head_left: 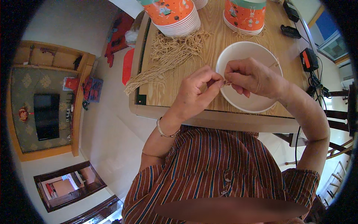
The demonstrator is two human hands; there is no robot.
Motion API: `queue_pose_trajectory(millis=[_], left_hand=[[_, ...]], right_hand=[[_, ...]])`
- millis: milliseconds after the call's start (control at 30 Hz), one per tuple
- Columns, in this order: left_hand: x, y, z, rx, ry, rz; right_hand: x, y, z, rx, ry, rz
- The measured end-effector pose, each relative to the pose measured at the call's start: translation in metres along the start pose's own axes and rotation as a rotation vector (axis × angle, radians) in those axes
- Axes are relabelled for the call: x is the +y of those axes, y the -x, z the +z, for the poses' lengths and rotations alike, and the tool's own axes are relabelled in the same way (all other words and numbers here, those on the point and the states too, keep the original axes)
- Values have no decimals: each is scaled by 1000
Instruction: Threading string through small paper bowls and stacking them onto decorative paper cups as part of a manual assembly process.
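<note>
A round white paper bucket (252, 102) lies on the wooden table in front of me, its pale inside showing. My left hand (199, 89) is closed at its left rim, thumb and forefinger pinching a short bit of tan cord (225, 83). Over the bucket's mouth, my right hand (254, 76) is closed too, with its fingertips meeting the left ones at that same cord. Most of the cord there is hidden by the fingers. Another piece of tan cord (276, 64) shows at the bucket's right rim. A bundle of loose tan cords (167, 56) spreads over the table left of the bucket.
Nested stacks of orange printed paper buckets stand at the back left (175, 18) and back centre (245, 16). Black power adapters (308, 59) and tangled cables (317, 89) lie along the right edge. The table's near edge (223, 118) runs before my striped shirt.
</note>
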State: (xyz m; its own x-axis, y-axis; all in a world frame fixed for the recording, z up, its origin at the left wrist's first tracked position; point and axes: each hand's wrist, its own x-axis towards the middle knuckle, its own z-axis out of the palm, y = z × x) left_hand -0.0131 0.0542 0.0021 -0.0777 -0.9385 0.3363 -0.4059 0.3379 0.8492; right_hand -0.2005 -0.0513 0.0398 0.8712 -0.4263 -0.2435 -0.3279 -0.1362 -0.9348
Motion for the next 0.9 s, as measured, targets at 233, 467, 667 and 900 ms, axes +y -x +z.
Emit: queue_pose_trajectory(millis=[233, 467, 667, 900], left_hand=[[5, 0, -1, -24, 4, -36], [3, 2, 1, 16, 4, -38], [3, 2, 1, 13, -12, -18], [1, 2, 3, 28, 21, -20]], right_hand=[[3, -2, 0, -26, -71, 20], [2, -4, -4, -20, -152, 82], [2, 0, -1, -3, -164, -48], [9, 0, 7, 42, -23, -152]])
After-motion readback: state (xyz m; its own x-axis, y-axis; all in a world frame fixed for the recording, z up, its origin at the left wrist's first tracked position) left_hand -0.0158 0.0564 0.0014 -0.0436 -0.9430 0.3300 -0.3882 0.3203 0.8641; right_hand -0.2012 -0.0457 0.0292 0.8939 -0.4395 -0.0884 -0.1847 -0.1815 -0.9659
